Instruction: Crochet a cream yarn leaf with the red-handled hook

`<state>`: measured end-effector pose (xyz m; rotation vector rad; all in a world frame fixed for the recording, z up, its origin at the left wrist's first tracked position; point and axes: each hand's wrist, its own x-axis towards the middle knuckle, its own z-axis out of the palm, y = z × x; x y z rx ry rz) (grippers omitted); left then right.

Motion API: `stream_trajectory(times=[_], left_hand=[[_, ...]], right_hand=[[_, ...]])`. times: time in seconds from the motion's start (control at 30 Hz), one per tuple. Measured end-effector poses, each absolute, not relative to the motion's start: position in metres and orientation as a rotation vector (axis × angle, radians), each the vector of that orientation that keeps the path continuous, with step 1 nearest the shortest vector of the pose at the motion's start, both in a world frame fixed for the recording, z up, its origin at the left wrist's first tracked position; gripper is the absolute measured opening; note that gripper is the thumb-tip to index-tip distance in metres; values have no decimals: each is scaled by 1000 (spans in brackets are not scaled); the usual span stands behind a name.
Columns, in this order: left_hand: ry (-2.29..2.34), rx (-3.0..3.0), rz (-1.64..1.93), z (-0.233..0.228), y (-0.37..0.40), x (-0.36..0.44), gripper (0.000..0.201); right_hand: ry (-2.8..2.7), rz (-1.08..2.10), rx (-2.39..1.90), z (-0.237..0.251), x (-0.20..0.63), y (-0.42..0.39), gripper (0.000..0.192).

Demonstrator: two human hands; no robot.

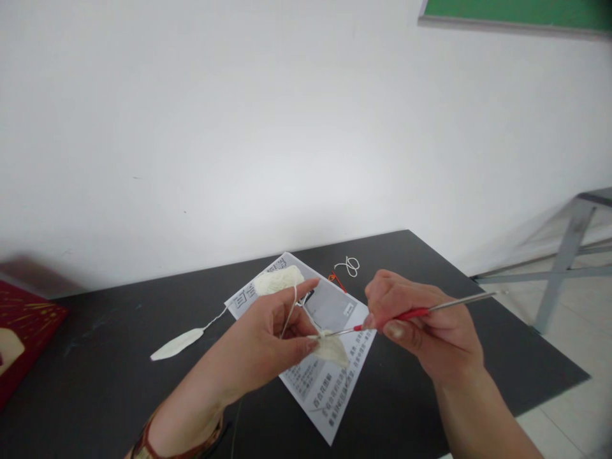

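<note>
My left hand pinches a small cream crocheted piece between thumb and fingers, with cream yarn looped over the raised index finger. My right hand grips a metal crochet hook with a red grip; its tip meets the top edge of the crocheted piece. Both hands hover over a printed instruction sheet on the black table. A ball of cream yarn rests on the sheet's far end.
A finished cream leaf-shaped piece with a tail lies left on the table. A loose white yarn loop and a small red item lie behind the sheet. A dark red box sits at the left edge. A white wall stands close behind.
</note>
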<state>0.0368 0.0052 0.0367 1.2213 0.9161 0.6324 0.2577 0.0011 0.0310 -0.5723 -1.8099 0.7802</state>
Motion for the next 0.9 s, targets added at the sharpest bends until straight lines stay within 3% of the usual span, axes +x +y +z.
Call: stream_trajectory(times=[0.1, 0.3, 0.53, 0.73, 0.9], left_hand=[[968, 1256, 666, 35, 7, 39, 80], [1057, 1222, 815, 34, 13, 41, 72], [1076, 1064, 1034, 29, 18, 47, 69], [1201, 1193, 1207, 25, 9, 55, 60], [959, 873, 1198, 26, 6, 58, 77]], right_hand=[[-1920, 619, -611, 34, 251, -10, 10], [-2169, 239, -510, 25, 242, -15, 35], [-2199, -102, -418, 4, 243, 5, 43], [-2015, 50, -383, -2, 239, 16, 49], [-1876, 281, -419, -2, 242, 19, 37]])
